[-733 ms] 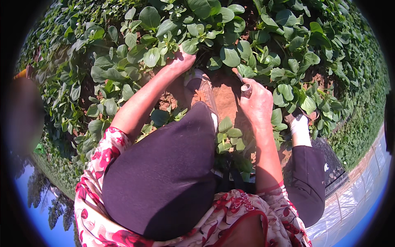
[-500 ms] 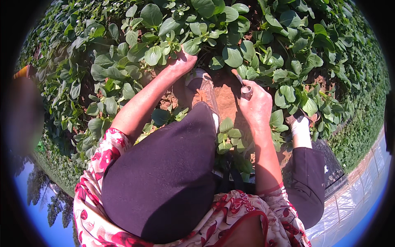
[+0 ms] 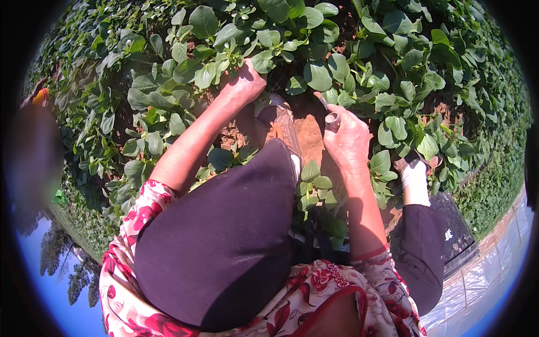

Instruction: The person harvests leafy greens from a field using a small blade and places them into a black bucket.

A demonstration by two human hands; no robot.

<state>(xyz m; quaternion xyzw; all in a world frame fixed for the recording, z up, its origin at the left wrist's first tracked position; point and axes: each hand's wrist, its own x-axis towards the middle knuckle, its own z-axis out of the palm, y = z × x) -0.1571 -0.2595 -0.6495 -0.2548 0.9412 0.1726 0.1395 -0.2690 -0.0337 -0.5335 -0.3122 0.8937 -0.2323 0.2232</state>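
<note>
One bare left hand (image 3: 245, 85) curls in at a green, round-leaved plant with a budding tip (image 3: 230, 58); leaves hide its fingertips, so I can't tell how firmly they grip. Across from it, the right hand (image 3: 348, 137) clenches a short, dull metal tool with a round hollow end (image 3: 333, 121), well apart from that plant. Between them: reddish-brown bare soil (image 3: 309, 133) and a brown laced shoe (image 3: 287, 132). The plant looks uncut, and broad green leaves (image 3: 318, 76) crowd ahead of both hands, plenty standing; any cut ones, I can't make out.
</note>
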